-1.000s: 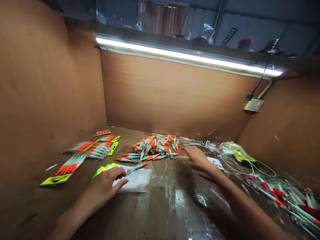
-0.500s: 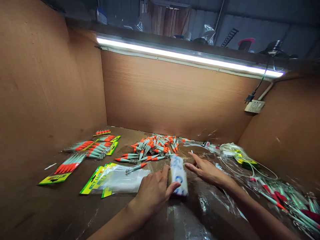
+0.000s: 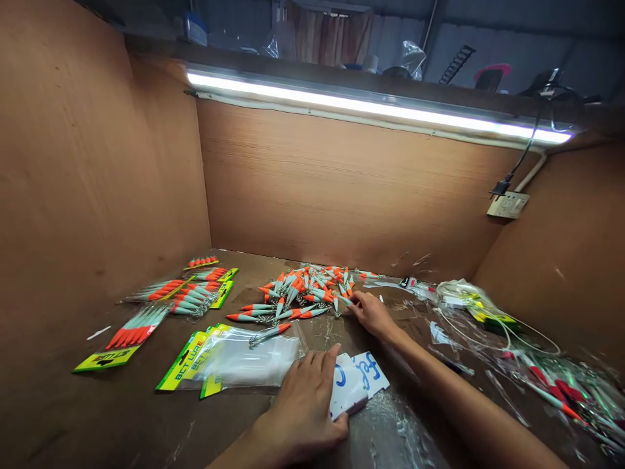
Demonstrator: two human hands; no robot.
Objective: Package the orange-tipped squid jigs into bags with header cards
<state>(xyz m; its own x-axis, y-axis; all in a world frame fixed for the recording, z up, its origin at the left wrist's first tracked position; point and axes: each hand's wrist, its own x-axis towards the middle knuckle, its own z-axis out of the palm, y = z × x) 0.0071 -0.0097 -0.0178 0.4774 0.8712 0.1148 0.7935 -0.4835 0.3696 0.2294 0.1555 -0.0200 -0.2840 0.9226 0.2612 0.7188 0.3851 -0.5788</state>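
My left hand (image 3: pixel 310 404) is wrapped around a white block with blue lettering (image 3: pixel 347 389), thumb at its near side and fingers at its left. A flat lettered flap (image 3: pixel 372 374) sticks out at its right. At the right edge of a heap of orange-and-pale fishing lures (image 3: pixel 293 293), my right hand (image 3: pixel 368 312) pinches one lure (image 3: pixel 344 301); part of that lure is hidden by the fingers. Left of the block lie clear packets with yellow-green BCT LURE headers (image 3: pixel 188 360), a single lure (image 3: pixel 271 333) resting on them.
Filled lure packets (image 3: pixel 139 329) lie at the left. On the right are a coiled white cord with a bag (image 3: pixel 459 296) and a loose pile of red and pale lures (image 3: pixel 571 397). Wooden walls surround the table; a lit tube (image 3: pixel 381 109) hangs above the back panel.
My right hand has moved from beside the block forward to the heap and now pinches a lure. The block has shifted nearer and tilted, its flap now showing, with my left hand still at it.
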